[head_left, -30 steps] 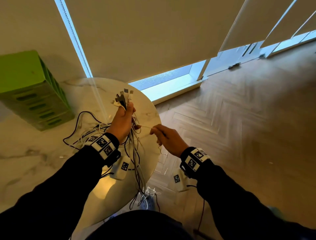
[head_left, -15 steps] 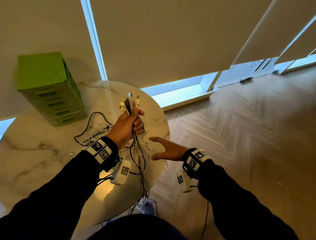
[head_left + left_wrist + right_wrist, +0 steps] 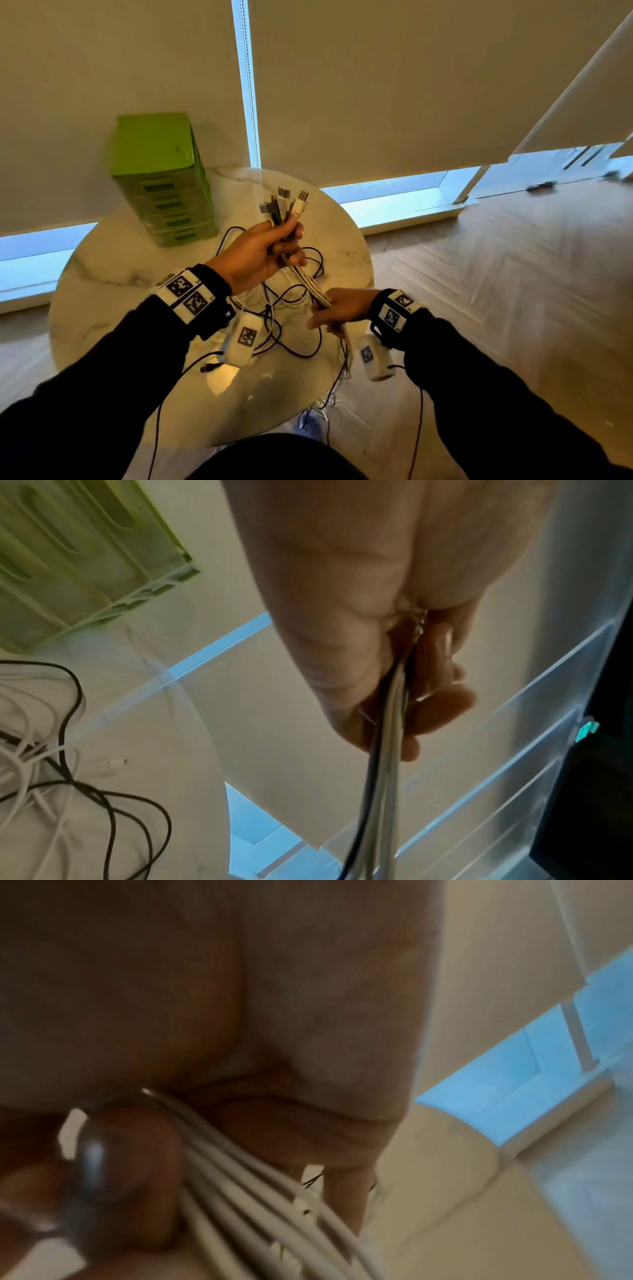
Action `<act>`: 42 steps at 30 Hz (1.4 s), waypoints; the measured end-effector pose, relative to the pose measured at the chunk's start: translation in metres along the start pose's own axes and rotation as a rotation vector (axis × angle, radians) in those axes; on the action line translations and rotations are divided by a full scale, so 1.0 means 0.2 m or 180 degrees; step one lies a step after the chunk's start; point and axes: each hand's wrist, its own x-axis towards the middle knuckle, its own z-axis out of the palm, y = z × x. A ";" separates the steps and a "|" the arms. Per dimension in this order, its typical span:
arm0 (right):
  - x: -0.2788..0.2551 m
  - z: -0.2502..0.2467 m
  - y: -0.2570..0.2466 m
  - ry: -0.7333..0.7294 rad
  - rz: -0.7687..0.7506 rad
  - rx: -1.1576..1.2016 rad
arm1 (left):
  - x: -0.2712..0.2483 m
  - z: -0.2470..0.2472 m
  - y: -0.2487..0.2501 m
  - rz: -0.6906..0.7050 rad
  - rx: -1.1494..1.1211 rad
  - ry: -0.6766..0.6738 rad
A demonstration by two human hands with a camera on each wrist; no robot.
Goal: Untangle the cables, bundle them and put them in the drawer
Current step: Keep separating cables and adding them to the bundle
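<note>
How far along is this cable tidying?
Partway. The left hand grips a bunch of cables with plugs lined up above the fist; the right hand holds the strands lower down. More loose cables still sprawl on the table. Nothing is tied yet, and the green drawers look closed.

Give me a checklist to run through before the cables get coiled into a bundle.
1. Plug ends gathered: ok, the left hand grips the connectors together.
2. Strands held lower down: ok, the right hand grips the white cables.
3. All cables collected: not ok, loose loops lie on the marble table.
4. Tails free of knots: cannot tell, they hang past the table edge.
5. Drawer open: not ok, the green drawer unit looks shut.
</note>
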 end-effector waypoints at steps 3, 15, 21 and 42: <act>-0.02 -0.14 0.11 0.1171 0.0300 -0.0835 | -0.02 -0.06 0.04 0.0103 -0.0294 0.0177; 0.17 0.38 -0.10 0.0652 -0.0084 -0.1404 | 0.05 -0.23 -0.02 0.0793 0.0140 0.1784; 0.19 0.47 -0.07 -0.0135 0.0064 -0.1081 | -0.10 -0.40 -0.19 0.0397 0.0718 0.1918; 0.91 0.25 -0.08 -0.0054 -0.0228 -0.2048 | -0.46 -0.70 -0.17 0.0599 0.0326 0.2843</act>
